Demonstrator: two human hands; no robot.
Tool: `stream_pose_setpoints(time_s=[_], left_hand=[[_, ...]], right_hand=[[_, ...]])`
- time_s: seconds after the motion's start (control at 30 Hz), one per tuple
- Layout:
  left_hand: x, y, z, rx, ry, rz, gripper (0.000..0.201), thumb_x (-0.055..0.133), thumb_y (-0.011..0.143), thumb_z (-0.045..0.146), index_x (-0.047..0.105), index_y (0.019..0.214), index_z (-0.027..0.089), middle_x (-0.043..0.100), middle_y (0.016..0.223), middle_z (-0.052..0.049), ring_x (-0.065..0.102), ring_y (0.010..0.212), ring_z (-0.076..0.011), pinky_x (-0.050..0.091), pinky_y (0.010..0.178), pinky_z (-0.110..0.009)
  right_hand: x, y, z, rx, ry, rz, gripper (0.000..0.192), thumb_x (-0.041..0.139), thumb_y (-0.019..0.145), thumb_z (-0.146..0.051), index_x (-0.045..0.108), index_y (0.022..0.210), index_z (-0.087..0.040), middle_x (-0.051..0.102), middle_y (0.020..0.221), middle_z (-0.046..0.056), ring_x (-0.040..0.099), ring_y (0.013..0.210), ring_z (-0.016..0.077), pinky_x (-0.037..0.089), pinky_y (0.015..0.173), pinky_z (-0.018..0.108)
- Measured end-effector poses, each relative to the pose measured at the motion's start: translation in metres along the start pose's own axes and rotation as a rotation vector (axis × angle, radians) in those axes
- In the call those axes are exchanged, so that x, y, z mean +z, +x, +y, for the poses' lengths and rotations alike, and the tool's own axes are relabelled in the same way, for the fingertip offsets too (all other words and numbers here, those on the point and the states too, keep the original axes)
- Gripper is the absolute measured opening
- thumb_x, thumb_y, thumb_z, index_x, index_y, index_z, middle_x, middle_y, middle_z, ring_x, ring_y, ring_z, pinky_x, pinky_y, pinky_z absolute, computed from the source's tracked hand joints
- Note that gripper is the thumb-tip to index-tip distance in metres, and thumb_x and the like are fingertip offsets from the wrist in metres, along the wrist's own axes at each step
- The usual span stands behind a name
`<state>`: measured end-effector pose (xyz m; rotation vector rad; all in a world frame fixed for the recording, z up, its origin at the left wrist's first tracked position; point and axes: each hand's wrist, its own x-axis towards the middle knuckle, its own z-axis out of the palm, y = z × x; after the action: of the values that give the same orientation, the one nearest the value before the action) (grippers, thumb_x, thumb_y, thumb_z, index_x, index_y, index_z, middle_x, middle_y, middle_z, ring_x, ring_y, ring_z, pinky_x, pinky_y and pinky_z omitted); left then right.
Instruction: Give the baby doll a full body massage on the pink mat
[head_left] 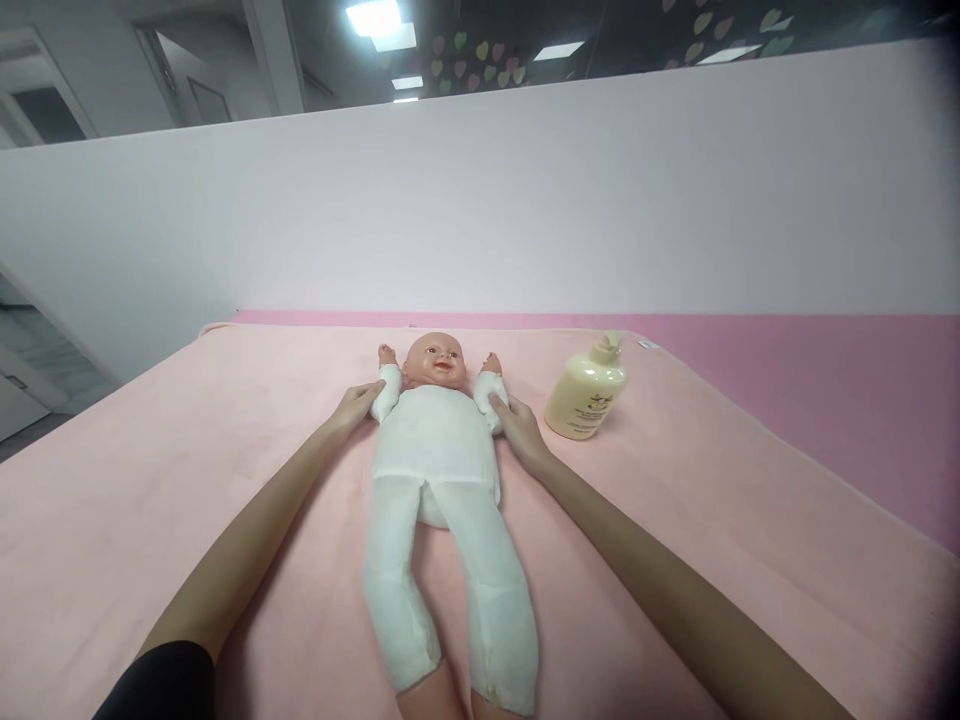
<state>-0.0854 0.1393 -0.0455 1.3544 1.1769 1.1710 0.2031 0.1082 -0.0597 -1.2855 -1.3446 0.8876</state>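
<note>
A baby doll with a white cloth body lies on its back on a pink blanket, head at the far end and legs toward me. Both its arms are bent upward beside its head. My left hand is closed around the doll's arm on the left. On the other side, my right hand grips the other arm, thumb on top and the remaining fingers mostly hidden. A pale yellow pump bottle stands just right of my right hand, apart from it.
Behind the blanket rises a white wall panel, with dark glass and heart stickers above it. A pink surface shows past the blanket's right edge. A grey floor is visible at the far left.
</note>
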Motion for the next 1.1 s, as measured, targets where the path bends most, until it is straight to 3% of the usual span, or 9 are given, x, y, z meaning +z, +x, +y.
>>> stream_pose_setpoints(time_s=[0.13,0.27,0.37,0.47,0.63,0.8,0.97,1.1], left_hand=[[0.014,-0.027,0.003,0.145,0.007,0.035,0.045,0.066,0.076,0.053,0.066,0.102,0.015,0.069,0.096,-0.007,0.061,0.082,-0.019,0.045,0.069,-0.027],[0.024,-0.053,0.008,0.141,-0.086,-0.008,0.054,0.074,0.07,0.039,0.059,0.118,0.019,0.066,0.113,-0.007,0.061,0.1,-0.0225,0.048,0.082,-0.03],[0.021,-0.065,0.011,0.082,-0.177,-0.019,0.057,0.081,0.061,0.029,0.062,0.114,0.018,0.068,0.111,-0.008,0.062,0.104,-0.0253,0.048,0.088,-0.035],[0.011,-0.065,0.01,0.073,-0.226,-0.062,0.049,0.086,0.052,0.028,0.071,0.097,0.016,0.068,0.114,-0.013,0.053,0.121,-0.0316,0.042,0.1,-0.041],[-0.004,-0.056,0.009,0.141,-0.086,-0.158,0.03,0.089,0.042,0.031,0.073,0.064,0.018,0.073,0.093,-0.014,0.041,0.134,-0.0346,0.031,0.11,-0.047],[-0.009,-0.055,0.012,0.115,0.015,-0.245,0.023,0.087,0.047,0.031,0.07,0.057,0.019,0.074,0.085,-0.012,0.044,0.131,-0.0334,0.034,0.106,-0.049],[-0.019,-0.05,0.005,0.138,0.103,-0.343,0.022,0.084,0.057,0.031,0.066,0.051,0.02,0.073,0.076,-0.01,0.049,0.124,-0.0294,0.037,0.103,-0.045],[-0.025,-0.045,0.0,0.176,0.125,-0.375,0.019,0.084,0.057,0.031,0.068,0.054,0.021,0.073,0.077,-0.009,0.048,0.125,-0.0292,0.036,0.104,-0.044]], right_hand=[[0.003,-0.027,-0.007,-0.05,0.052,0.043,0.047,0.047,0.082,-0.058,0.058,0.105,-0.02,0.066,0.111,0.01,0.06,0.1,0.0243,0.046,0.085,0.034],[0.001,-0.045,-0.012,-0.081,0.156,-0.014,0.034,0.055,0.078,-0.044,0.059,0.103,-0.021,0.065,0.112,0.007,0.059,0.1,0.0233,0.047,0.087,0.035],[-0.004,-0.048,-0.01,-0.07,0.234,-0.067,0.031,0.061,0.069,-0.032,0.064,0.098,-0.021,0.067,0.107,0.005,0.06,0.097,0.0223,0.047,0.086,0.035],[-0.008,-0.045,-0.004,-0.107,0.259,-0.061,0.021,0.066,0.061,-0.025,0.069,0.081,-0.021,0.067,0.105,0.006,0.059,0.106,0.0241,0.045,0.094,0.039],[-0.012,-0.036,0.001,-0.108,0.228,-0.099,0.003,0.067,0.058,-0.024,0.067,0.057,-0.022,0.068,0.103,0.008,0.057,0.111,0.0248,0.041,0.1,0.041],[-0.02,-0.026,0.006,-0.153,0.184,-0.181,0.011,0.064,0.059,-0.022,0.064,0.048,-0.022,0.069,0.097,0.006,0.059,0.102,0.0226,0.042,0.098,0.04],[-0.03,-0.017,0.011,-0.305,0.021,-0.332,0.024,0.054,0.063,-0.016,0.062,0.042,-0.025,0.071,0.09,0.004,0.054,0.11,0.0233,0.039,0.101,0.042],[-0.034,-0.015,0.012,-0.321,0.011,-0.343,0.024,0.053,0.063,-0.015,0.065,0.044,-0.026,0.072,0.09,0.004,0.055,0.111,0.0234,0.04,0.101,0.042]])
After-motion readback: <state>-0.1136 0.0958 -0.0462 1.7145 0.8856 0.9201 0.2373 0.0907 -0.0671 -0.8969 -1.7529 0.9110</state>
